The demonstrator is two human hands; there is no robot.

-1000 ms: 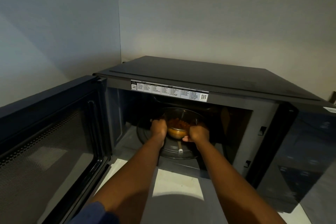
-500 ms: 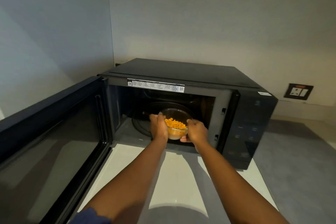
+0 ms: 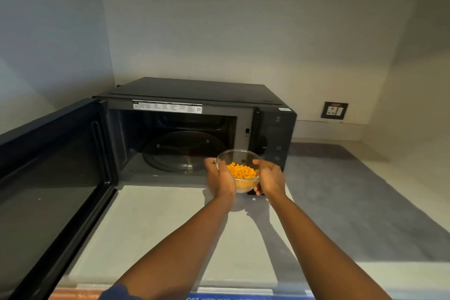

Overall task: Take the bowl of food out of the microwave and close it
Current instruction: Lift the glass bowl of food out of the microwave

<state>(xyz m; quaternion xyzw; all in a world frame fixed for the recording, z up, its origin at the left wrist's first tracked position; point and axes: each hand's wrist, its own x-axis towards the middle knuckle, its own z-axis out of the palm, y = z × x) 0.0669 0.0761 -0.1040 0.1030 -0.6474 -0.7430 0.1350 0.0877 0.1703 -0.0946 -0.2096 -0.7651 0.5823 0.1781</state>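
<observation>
A clear glass bowl (image 3: pixel 239 159) holding orange food pieces (image 3: pixel 241 171) is in the air just outside the microwave's opening, near its right front corner. My left hand (image 3: pixel 219 179) grips the bowl's left side and my right hand (image 3: pixel 269 177) grips its right side. The black microwave (image 3: pixel 194 91) stands on the counter in the corner. Its door (image 3: pixel 48 178) is swung wide to the left. Inside, the glass turntable (image 3: pixel 180 151) lies bare.
A pale counter (image 3: pixel 170 221) stretches in front of the microwave, and a grey surface (image 3: pixel 341 190) lies to its right. A wall socket (image 3: pixel 334 110) sits on the back wall at the right. Walls close in at the left and behind.
Both hands have drawn the bowl out of the microwave cavity, toward me and to the right. The turntable is now bare. The view has pulled back from the microwave.
</observation>
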